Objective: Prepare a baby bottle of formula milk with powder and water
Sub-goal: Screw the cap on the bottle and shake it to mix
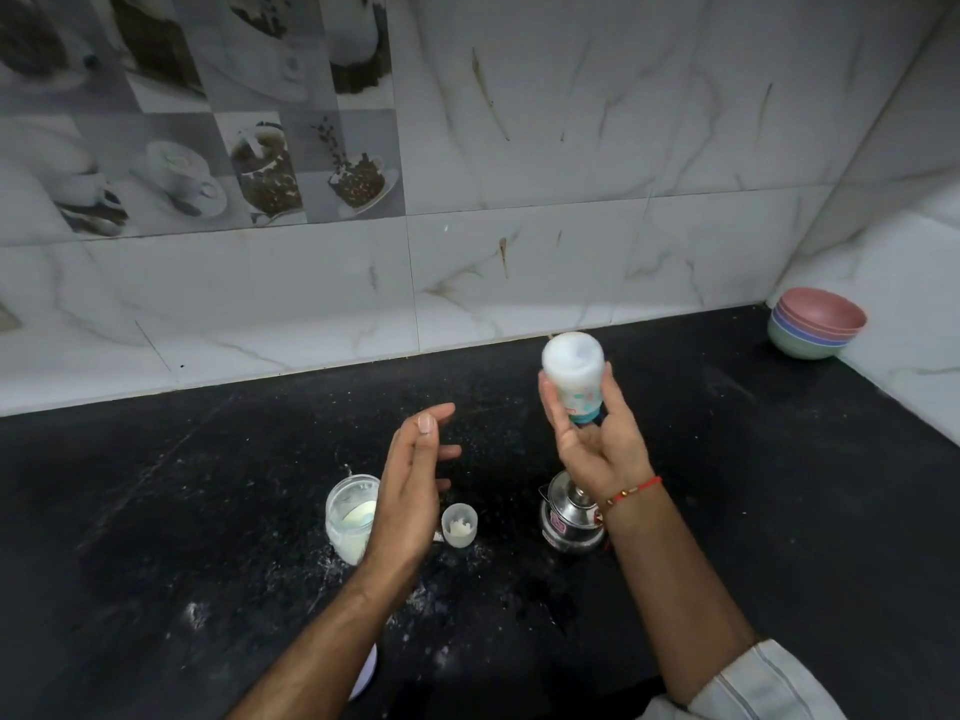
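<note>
Holding a small white-filled baby bottle upside down above the black speckled stone surface, the right hand has its fingers and thumb curled round the bottle's sides. The left hand hovers beside it, fingers straight and loosely spread, holding nothing. Below stand a clear powder jar, a small translucent cap and a lidded steel pot.

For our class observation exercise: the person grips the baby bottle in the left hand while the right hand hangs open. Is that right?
No, the hands are swapped. The head view shows the right hand gripping the baby bottle, while the left hand hangs open.
</note>
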### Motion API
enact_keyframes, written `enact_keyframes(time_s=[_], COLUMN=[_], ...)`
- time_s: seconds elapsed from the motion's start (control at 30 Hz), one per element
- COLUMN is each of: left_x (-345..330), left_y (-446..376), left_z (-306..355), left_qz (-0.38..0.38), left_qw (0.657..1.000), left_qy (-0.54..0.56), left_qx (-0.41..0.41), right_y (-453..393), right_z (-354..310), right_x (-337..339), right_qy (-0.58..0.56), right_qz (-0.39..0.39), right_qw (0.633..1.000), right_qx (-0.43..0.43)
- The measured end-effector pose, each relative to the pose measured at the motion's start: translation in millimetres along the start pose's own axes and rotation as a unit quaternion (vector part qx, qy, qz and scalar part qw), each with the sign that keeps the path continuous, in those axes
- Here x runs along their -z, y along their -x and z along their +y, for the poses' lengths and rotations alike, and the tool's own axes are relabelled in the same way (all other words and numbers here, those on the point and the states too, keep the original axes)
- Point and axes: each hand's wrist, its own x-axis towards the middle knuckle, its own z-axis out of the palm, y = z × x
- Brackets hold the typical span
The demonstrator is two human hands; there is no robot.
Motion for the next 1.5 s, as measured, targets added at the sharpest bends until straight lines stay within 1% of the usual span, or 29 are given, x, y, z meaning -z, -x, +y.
enact_keyframes(time_s=[0.07, 0.13, 0.2, 0.23, 0.27, 0.3, 0.37, 0.4, 0.43, 0.47, 0.5, 0.57, 0.6, 0.63, 0.67, 0.73, 0.8, 0.87, 0.97, 1.03, 1.1, 1.2, 1.23, 1.27, 1.3, 1.33, 1.4, 1.43, 1.5], left_x=[-1, -2, -2, -2, -2, -2, -2, -2, -2, -2, -2, -1, -1, 0, 0, 0, 0, -1, -3, -2, -2, -2, -3, -3, -4, -4, -5, -5, -3], left_y=[1, 0, 0, 0, 0, 0, 0, 0, -1, 0, -1, -1, -1, -1, -2, -2, -2, -2, -3, -3, -3, -4, -4, -4, -4, -4, -3, -3, -3], left_z=[2, 3, 2, 2, 2, 2, 2, 1, 1, 1, 1, 0, 0, 0, -1, -1, -1, -1, -1, -1, -1, -2, -3, -3, -3, -3, -3, -3, -3], left_qz=[-0.003, -0.005, -0.006, -0.006, -0.005, -0.005, -0.006, -0.006, -0.007, -0.008, -0.008, -0.007, -0.005, -0.004, -0.004, -0.005, -0.006, -0.008, -0.011, -0.009, -0.007, -0.005, -0.004, -0.003, -0.004, -0.004, -0.006, -0.005, 0.001], left_qw=[1.000, 1.000, 1.000, 1.000, 1.000, 1.000, 1.000, 1.000, 1.000, 1.000, 1.000, 1.000, 1.000, 1.000, 1.000, 1.000, 1.000, 1.000, 1.000, 1.000, 1.000, 1.000, 1.000, 1.000, 1.000, 1.000, 1.000, 1.000, 1.000], left_qy=[0.000, -0.001, 0.000, 0.001, 0.000, 0.000, -0.002, -0.003, -0.004, -0.005, -0.006, -0.005, -0.005, -0.005, -0.004, -0.002, -0.003, -0.006, -0.005, -0.006, -0.004, -0.002, -0.002, -0.002, -0.002, -0.002, -0.003, -0.003, -0.003], left_qx=[0.001, 0.001, 0.000, 0.000, 0.001, 0.001, 0.001, 0.001, 0.001, 0.001, 0.001, 0.001, 0.001, 0.001, 0.002, 0.003, 0.003, 0.003, 0.002, 0.003, 0.001, 0.000, 0.000, 0.000, 0.000, -0.002, -0.004, -0.005, -0.006], right_y=[-1, -1, 1, 2, 5, 6, 3, 2, 0, 0, 1, 5, 7, 5, 5, 7, 8, 11, 20, 29, 36, 47, 46, 43, 37, 31, 25, 27, 36], right_z=[-2, 0, 4, 5, 5, 4, 3, 2, 0, 1, 2, 1, -2, -6, -9, -11, -12, -9, -4, -3, 0, 11, 16, 20, 23, 26, 32, 34, 36], right_x=[2, 1, 1, 2, 3, 6, 13, 16, 17, 15, 13, 6, 3, -1, -2, -4, -5, -11, -16, -19, -21, -20, -14, -6, 4, 14, 31, 36, 32], right_qy=[-0.026, 0.001, 0.085, 0.151, 0.242, 0.351, 0.553, 0.604, 0.620, 0.605, 0.564, 0.406, 0.301, 0.187, 0.078, -0.053, -0.049, 0.018, 0.168, 0.279, 0.373, 0.436, 0.458, 0.499, 0.552, 0.611, 0.687, 0.691, 0.661], right_qz=[0.011, 0.003, -0.001, 0.001, -0.002, -0.012, -0.033, -0.035, -0.032, -0.032, -0.029, -0.007, 0.010, 0.019, 0.019, 0.011, 0.009, -0.013, -0.023, -0.029, -0.057, -0.100, -0.110, -0.117, -0.134, -0.148, -0.141, -0.126, -0.110], right_qw=[1.000, 1.000, 0.994, 0.983, 0.957, 0.907, 0.739, 0.673, 0.648, 0.662, 0.709, 0.857, 0.926, 0.973, 0.995, 0.998, 0.999, 0.999, 0.975, 0.928, 0.857, 0.756, 0.717, 0.663, 0.609, 0.575, 0.578, 0.590, 0.603], right_qx=[0.005, 0.027, 0.068, 0.106, 0.162, 0.233, 0.384, 0.426, 0.442, 0.441, 0.423, 0.318, 0.227, 0.132, 0.052, -0.023, -0.012, 0.033, 0.140, 0.247, 0.350, 0.478, 0.514, 0.545, 0.554, 0.524, 0.417, 0.398, 0.433])
